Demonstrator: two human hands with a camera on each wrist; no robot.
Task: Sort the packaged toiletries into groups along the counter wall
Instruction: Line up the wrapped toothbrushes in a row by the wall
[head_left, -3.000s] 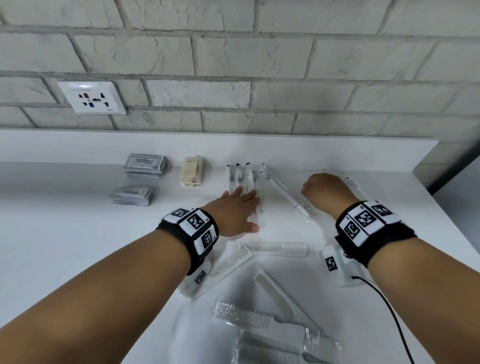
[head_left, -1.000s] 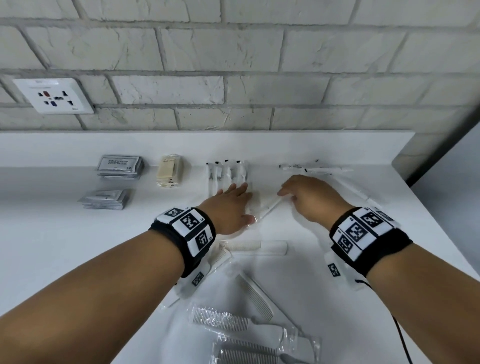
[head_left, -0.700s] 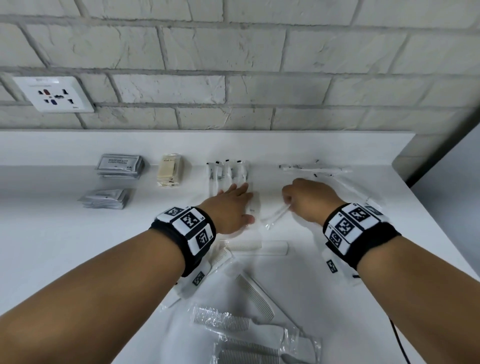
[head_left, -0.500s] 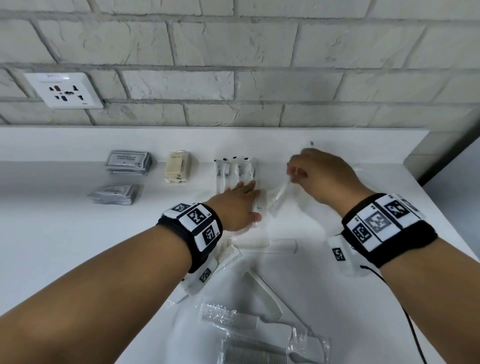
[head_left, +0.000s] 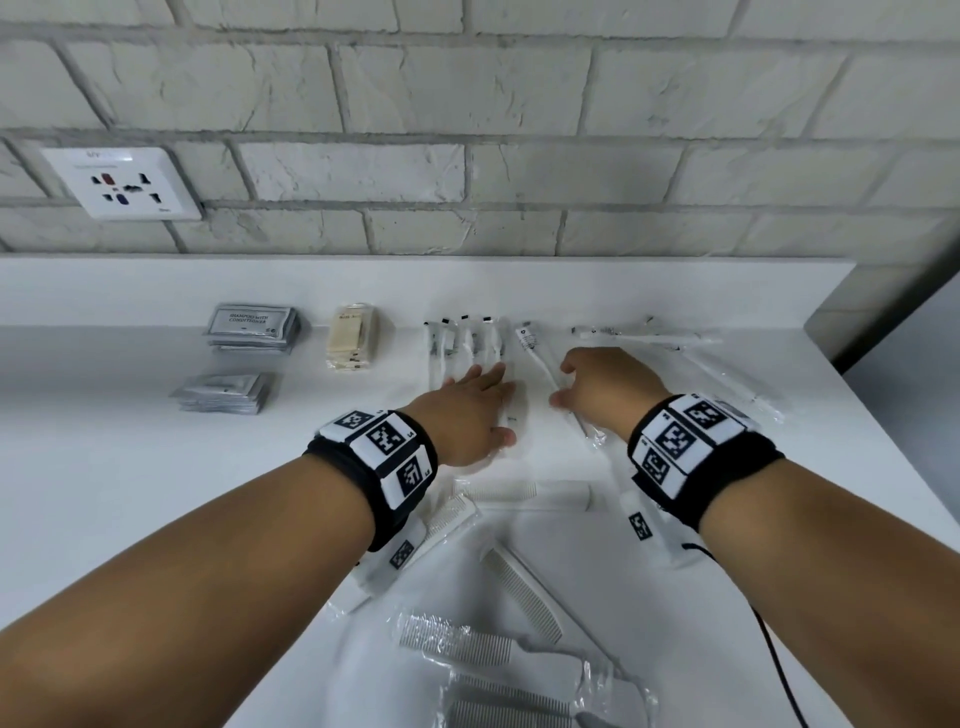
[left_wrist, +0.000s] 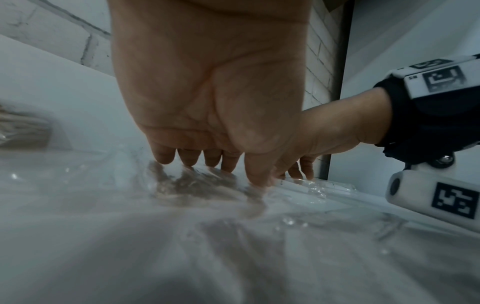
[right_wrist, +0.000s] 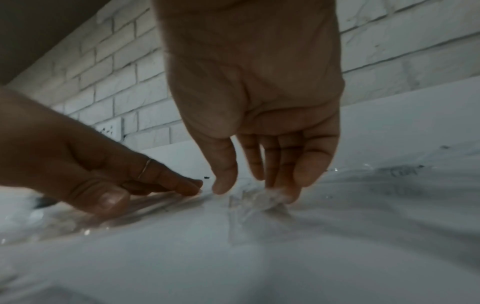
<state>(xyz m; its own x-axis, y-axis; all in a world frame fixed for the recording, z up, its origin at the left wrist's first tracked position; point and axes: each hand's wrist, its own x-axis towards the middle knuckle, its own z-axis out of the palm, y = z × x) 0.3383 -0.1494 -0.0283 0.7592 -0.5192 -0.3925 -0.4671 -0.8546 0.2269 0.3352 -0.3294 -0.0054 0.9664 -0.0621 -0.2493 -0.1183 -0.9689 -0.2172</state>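
Note:
A row of several wrapped toothbrushes (head_left: 457, 343) lies against the counter wall. My left hand (head_left: 488, 395) lies flat on their near ends, fingers straight (left_wrist: 207, 158). Just right of the row, one more wrapped toothbrush (head_left: 532, 348) lies on the counter at a slight slant. My right hand (head_left: 576, 382) is over its middle, with straight fingertips touching the clear wrap (right_wrist: 259, 200) and the thumb apart from it. A loose heap of wrapped toothbrushes (head_left: 649, 335) lies further right. Wrapped white combs (head_left: 519, 491) (head_left: 524, 592) (head_left: 467, 644) lie below my wrists.
Along the wall at left are a shampoo sachet stack (head_left: 252, 330), a grey sachet stack (head_left: 223, 392) and beige soap packets (head_left: 353, 343). A wall socket (head_left: 122, 182) sits above. The counter ends at its right edge (head_left: 852, 395). A black cable (head_left: 774, 654) trails from my right wrist.
My right hand took a wrapped toothbrush near the row, lifted it toward the wall and has laid it down beside the row. My left hand stayed flat on the row.

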